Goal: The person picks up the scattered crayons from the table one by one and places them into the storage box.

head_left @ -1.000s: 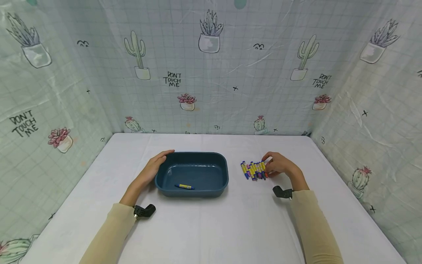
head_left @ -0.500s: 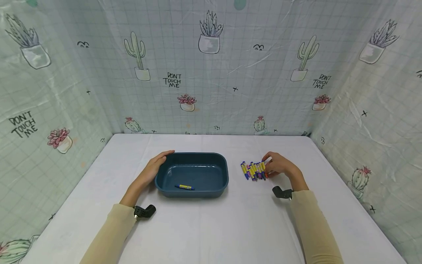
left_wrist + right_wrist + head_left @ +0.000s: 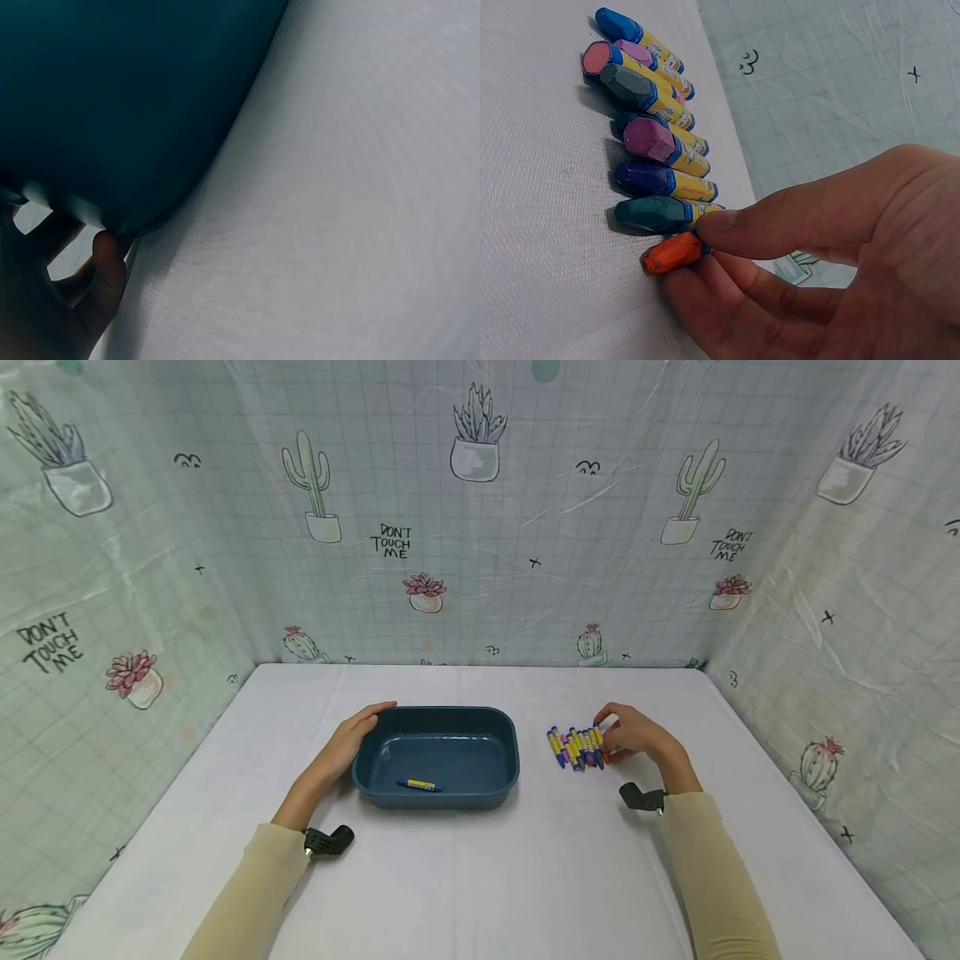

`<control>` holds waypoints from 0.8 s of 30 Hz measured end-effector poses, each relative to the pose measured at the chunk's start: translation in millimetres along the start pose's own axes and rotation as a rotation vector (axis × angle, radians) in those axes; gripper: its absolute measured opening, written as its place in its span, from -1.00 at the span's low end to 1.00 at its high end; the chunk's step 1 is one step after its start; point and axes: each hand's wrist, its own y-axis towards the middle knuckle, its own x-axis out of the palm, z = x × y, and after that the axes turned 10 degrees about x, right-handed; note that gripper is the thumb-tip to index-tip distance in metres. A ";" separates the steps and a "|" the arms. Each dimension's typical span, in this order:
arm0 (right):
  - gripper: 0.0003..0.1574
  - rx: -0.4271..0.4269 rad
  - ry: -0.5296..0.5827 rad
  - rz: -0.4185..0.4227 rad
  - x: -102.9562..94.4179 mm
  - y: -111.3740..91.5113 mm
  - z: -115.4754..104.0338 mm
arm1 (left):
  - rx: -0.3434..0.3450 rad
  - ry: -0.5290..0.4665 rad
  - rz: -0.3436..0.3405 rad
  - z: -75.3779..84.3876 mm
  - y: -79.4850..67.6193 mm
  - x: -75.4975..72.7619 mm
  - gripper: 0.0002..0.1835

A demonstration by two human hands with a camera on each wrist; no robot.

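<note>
My left hand (image 3: 347,745) holds the far left corner of a dark blue plastic bin (image 3: 450,758). In the left wrist view its thumb lies against the bin's outer wall. Inside the bin, near the front, lies one blue crayon (image 3: 420,785) in a yellow wrapper. Over to the right, my right hand (image 3: 628,732) is at the right end of a row of several crayons (image 3: 576,747). An orange crayon (image 3: 675,253) sits pinched between its thumb and fingers, tip showing. The dark green crayon (image 3: 652,215) lies right beside it, close to the thumb. The orange crayon's rear is hidden.
A white cloth covers the table (image 3: 487,885). Behind and on both sides stands a cactus-print curtain (image 3: 495,543). A dark camera mount (image 3: 330,840) is strapped to the left wrist, another mount (image 3: 642,797) to the right.
The right hand has shifted very slightly at the end of the crayon row. The left hand, the bin and the crayon inside stay in place.
</note>
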 end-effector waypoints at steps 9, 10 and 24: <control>-0.37 -0.020 -0.010 0.008 -1.2 -1.5 -0.2 | 0.004 0.007 0.005 -0.6 0.0 0.4 -0.49; -0.36 -0.025 -0.012 0.007 -1.4 -1.8 -0.2 | 0.002 0.007 0.006 -0.4 -0.1 0.4 -0.49; -0.31 -0.030 -0.008 -0.009 -3.6 -5.8 -5.0 | -0.020 0.004 0.004 1.3 0.3 0.9 -0.48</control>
